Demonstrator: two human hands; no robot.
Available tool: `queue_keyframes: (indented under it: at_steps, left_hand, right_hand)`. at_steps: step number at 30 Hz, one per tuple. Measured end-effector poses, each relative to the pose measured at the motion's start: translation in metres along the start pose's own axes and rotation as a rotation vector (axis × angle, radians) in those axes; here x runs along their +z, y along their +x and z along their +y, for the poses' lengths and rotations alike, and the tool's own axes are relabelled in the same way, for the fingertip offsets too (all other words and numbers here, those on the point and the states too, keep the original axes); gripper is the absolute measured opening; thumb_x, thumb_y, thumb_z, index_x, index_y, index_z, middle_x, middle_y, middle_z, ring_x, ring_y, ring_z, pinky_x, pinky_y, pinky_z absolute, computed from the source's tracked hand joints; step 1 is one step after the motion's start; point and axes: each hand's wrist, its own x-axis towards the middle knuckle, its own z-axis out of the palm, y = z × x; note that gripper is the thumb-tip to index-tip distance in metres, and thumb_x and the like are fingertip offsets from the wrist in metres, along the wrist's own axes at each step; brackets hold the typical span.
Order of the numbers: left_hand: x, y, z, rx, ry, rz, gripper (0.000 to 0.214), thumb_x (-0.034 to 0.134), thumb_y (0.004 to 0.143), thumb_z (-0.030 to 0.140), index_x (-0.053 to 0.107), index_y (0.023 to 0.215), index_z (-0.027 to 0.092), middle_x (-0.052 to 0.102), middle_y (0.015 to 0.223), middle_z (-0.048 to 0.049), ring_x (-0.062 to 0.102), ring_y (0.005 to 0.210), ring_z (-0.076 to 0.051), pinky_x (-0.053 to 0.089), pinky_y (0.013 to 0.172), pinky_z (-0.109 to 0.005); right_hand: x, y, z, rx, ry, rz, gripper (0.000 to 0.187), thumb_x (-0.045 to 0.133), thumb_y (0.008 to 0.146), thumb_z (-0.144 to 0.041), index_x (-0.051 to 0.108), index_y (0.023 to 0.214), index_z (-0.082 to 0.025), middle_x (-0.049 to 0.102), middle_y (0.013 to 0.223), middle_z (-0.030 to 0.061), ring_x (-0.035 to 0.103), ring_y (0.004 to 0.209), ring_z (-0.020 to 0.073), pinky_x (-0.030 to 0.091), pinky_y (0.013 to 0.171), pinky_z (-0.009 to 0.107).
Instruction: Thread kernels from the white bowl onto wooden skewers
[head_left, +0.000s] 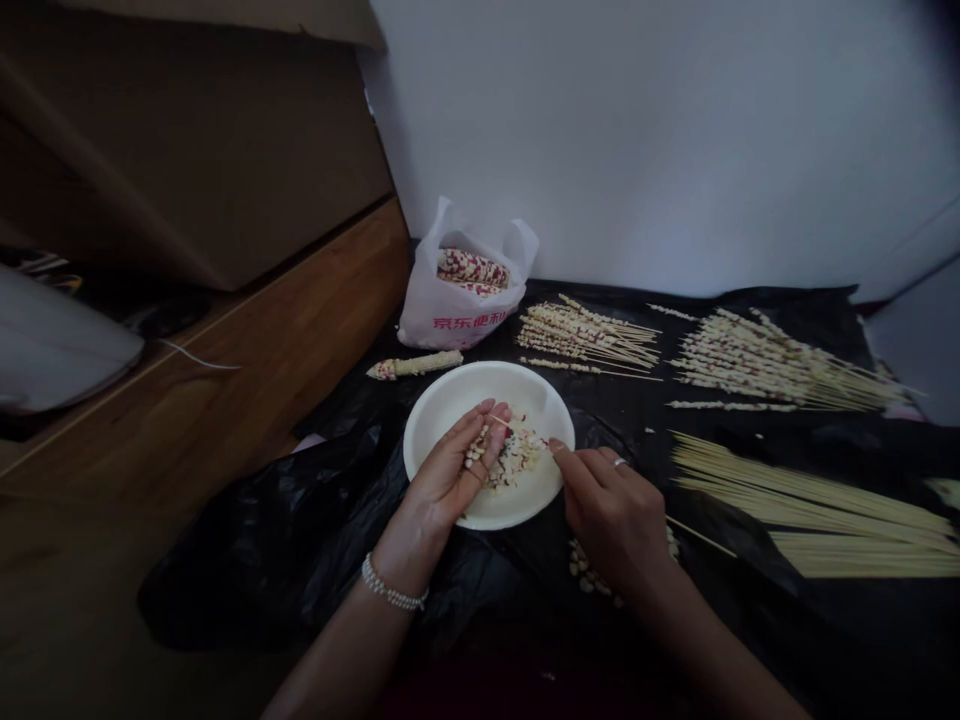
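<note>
A white bowl (pixel 450 400) sits on black plastic sheeting and holds loose corn kernels (pixel 521 455). My left hand (pixel 454 470) rests over the bowl's near side, fingers curled round a cluster of kernels and what looks like a thin stick. My right hand (pixel 611 510), with a ring on one finger, lies at the bowl's right rim; its fingers are pinched together on a thin bamboo skewer (pixel 697 537) that runs out to the right under the hand. More kernels (pixel 581 575) lie on the sheeting beneath my right hand.
A white plastic bag (pixel 465 300) with corn cobs stands behind the bowl; a partly stripped cob (pixel 416 366) lies beside it. Two piles of kernel-threaded skewers (pixel 585 335) (pixel 765 365) lie at the back, bare skewers (pixel 810 510) at right. A wooden surface (pixel 225 400) borders the left.
</note>
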Motion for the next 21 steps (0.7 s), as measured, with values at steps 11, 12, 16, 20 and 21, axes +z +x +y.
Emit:
queue_keyframes:
  at_steps: [11, 12, 16, 20, 21]
  left_hand:
    - [-0.0013, 0.0011, -0.0002, -0.038, -0.065, 0.044, 0.028, 0.056, 0.084, 0.004, 0.064, 0.109, 0.010, 0.070, 0.101, -0.0105, 0.066, 0.071, -0.009, 0.057, 0.066, -0.017]
    - [-0.0005, 0.0006, -0.0005, -0.027, -0.054, 0.048, 0.026, 0.057, 0.083, 0.004, 0.065, 0.107, 0.011, 0.071, 0.100, -0.0097, 0.066, 0.071, -0.009, 0.057, 0.065, -0.016]
    - [0.0017, -0.0012, -0.0013, 0.035, -0.004, 0.065, 0.023, 0.061, 0.080, 0.001, 0.068, 0.100, 0.010, 0.071, 0.097, -0.0086, 0.067, 0.078, -0.011, 0.056, 0.066, -0.015]
    - [0.0032, -0.0030, -0.0012, 0.055, 0.011, 0.054, 0.026, 0.060, 0.078, -0.002, 0.069, 0.100, 0.009, 0.070, 0.092, -0.0081, 0.066, 0.077, -0.010, 0.055, 0.069, -0.014]
    - [0.0034, -0.0033, -0.0011, 0.057, 0.018, 0.051, 0.027, 0.061, 0.077, -0.003, 0.070, 0.100, 0.009, 0.070, 0.090, -0.0075, 0.065, 0.075, -0.009, 0.055, 0.069, -0.014]
  right_hand:
    - [-0.0015, 0.0008, -0.0015, 0.000, -0.003, 0.006, 0.028, 0.048, 0.088, -0.007, 0.066, 0.108, -0.014, 0.065, 0.075, 0.0034, 0.055, 0.072, 0.0148, 0.039, 0.065, 0.027]
    - [-0.0014, 0.0006, -0.0015, -0.002, -0.003, 0.004, 0.028, 0.048, 0.088, -0.007, 0.066, 0.109, -0.014, 0.065, 0.075, 0.0034, 0.055, 0.072, 0.0149, 0.039, 0.066, 0.028]
    - [-0.0018, 0.0000, -0.0015, -0.004, -0.007, 0.002, 0.028, 0.050, 0.088, -0.008, 0.066, 0.109, -0.014, 0.065, 0.075, 0.0033, 0.055, 0.072, 0.0152, 0.039, 0.065, 0.028]
    - [-0.0029, 0.0000, -0.0014, -0.006, -0.008, 0.005, 0.027, 0.051, 0.087, -0.007, 0.066, 0.109, -0.013, 0.064, 0.074, 0.0030, 0.054, 0.071, 0.0153, 0.038, 0.065, 0.028]
    - [-0.0029, 0.0001, -0.0013, -0.008, -0.006, 0.004, 0.027, 0.051, 0.087, -0.007, 0.066, 0.109, -0.013, 0.064, 0.074, 0.0030, 0.054, 0.071, 0.0155, 0.039, 0.065, 0.028]
